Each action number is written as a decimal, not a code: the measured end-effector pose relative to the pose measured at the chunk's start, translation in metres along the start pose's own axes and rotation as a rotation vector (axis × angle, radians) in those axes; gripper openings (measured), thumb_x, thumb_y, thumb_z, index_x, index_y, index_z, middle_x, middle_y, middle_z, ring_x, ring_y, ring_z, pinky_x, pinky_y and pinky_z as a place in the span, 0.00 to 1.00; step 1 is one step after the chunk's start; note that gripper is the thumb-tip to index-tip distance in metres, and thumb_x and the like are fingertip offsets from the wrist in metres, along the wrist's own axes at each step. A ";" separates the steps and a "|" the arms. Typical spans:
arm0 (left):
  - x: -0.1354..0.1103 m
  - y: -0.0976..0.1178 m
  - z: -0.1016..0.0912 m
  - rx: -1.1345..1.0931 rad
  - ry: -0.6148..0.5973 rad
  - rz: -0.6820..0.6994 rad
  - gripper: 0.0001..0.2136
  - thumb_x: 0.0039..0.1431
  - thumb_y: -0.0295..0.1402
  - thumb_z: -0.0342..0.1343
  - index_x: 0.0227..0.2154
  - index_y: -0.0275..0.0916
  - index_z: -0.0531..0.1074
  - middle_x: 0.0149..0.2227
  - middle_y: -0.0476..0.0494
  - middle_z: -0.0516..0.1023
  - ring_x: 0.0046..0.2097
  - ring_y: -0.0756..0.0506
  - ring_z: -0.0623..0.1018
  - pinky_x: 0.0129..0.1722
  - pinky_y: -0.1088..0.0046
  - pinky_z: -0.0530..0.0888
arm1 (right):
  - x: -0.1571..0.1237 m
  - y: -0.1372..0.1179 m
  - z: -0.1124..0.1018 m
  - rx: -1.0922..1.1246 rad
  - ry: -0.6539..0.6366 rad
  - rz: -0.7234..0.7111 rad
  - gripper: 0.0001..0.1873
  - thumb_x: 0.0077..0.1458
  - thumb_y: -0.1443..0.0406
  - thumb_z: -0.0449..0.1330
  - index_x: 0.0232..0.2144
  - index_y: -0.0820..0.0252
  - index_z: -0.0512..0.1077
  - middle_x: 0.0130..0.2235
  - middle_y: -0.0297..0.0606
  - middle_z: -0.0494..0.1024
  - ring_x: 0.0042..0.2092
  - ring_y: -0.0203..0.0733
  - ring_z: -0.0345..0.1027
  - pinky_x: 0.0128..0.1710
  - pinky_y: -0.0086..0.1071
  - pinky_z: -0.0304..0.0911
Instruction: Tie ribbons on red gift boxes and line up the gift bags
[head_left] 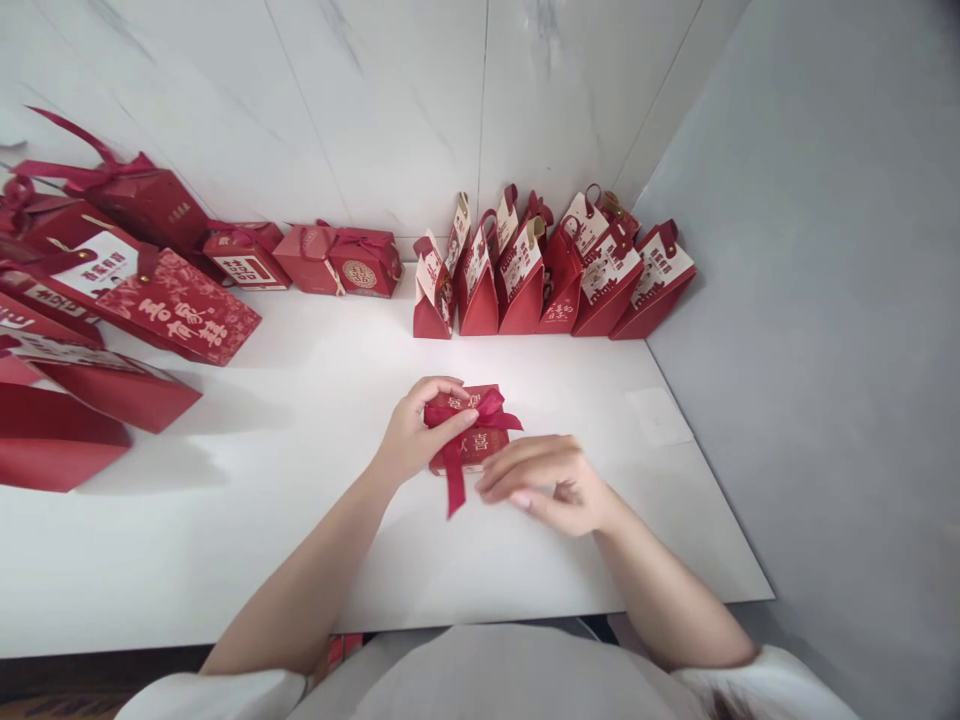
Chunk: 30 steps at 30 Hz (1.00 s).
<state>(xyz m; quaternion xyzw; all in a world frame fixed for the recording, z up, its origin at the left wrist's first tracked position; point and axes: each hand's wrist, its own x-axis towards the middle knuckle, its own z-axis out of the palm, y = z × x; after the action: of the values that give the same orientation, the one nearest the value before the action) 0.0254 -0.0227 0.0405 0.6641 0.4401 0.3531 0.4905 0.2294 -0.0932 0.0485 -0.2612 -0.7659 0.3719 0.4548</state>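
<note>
A small red gift box (480, 457) with pale lettering lies on the white table in front of me. Around it runs a dark red ribbon (454, 478), tied in a bow on top, with one tail hanging over the front edge. My left hand (420, 425) grips the box at its left side, thumb resting near the bow and fingers curled over the back. Just off the front right corner hovers my right hand (547, 483), its fingers stretched out and thumb apart; I see nothing in it.
Several red and white gift boxes with loop handles (517, 285) stand in rows along the tiled wall. Ribboned boxes (367, 263) sit left of them, and larger red boxes (191, 310) crowd the table's left. A grey wall (810, 300) borders the right.
</note>
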 end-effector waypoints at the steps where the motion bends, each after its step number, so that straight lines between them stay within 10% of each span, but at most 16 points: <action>1: 0.000 0.000 0.000 0.020 0.003 -0.005 0.11 0.55 0.41 0.63 0.37 0.41 0.74 0.52 0.41 0.73 0.53 0.39 0.74 0.58 0.59 0.67 | -0.001 0.002 -0.004 -0.048 0.084 0.051 0.13 0.65 0.63 0.55 0.37 0.54 0.80 0.39 0.39 0.84 0.43 0.44 0.78 0.47 0.41 0.74; 4: 0.000 -0.001 0.000 0.007 -0.026 -0.040 0.10 0.55 0.41 0.63 0.34 0.40 0.74 0.52 0.41 0.73 0.52 0.40 0.75 0.56 0.59 0.69 | -0.004 0.015 -0.018 -0.377 0.261 0.097 0.11 0.64 0.65 0.56 0.39 0.53 0.79 0.42 0.40 0.83 0.45 0.48 0.76 0.47 0.46 0.71; 8: 0.001 -0.004 -0.002 -0.056 -0.055 -0.077 0.11 0.54 0.42 0.64 0.32 0.40 0.75 0.52 0.40 0.73 0.51 0.39 0.76 0.53 0.59 0.71 | -0.007 0.036 -0.028 -0.673 0.167 0.010 0.11 0.61 0.66 0.58 0.44 0.51 0.78 0.49 0.41 0.80 0.48 0.51 0.73 0.49 0.49 0.68; 30: 0.003 -0.007 -0.003 0.026 -0.062 0.026 0.08 0.56 0.41 0.63 0.32 0.41 0.76 0.51 0.40 0.71 0.56 0.40 0.73 0.59 0.57 0.68 | -0.001 0.031 -0.018 -0.573 -0.021 0.113 0.24 0.66 0.56 0.54 0.62 0.49 0.63 0.66 0.43 0.60 0.65 0.54 0.56 0.61 0.55 0.59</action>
<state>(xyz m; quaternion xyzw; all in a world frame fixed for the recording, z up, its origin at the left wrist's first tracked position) 0.0219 -0.0181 0.0348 0.6868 0.4207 0.3330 0.4903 0.2482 -0.0696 0.0282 -0.4174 -0.8287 0.1678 0.3331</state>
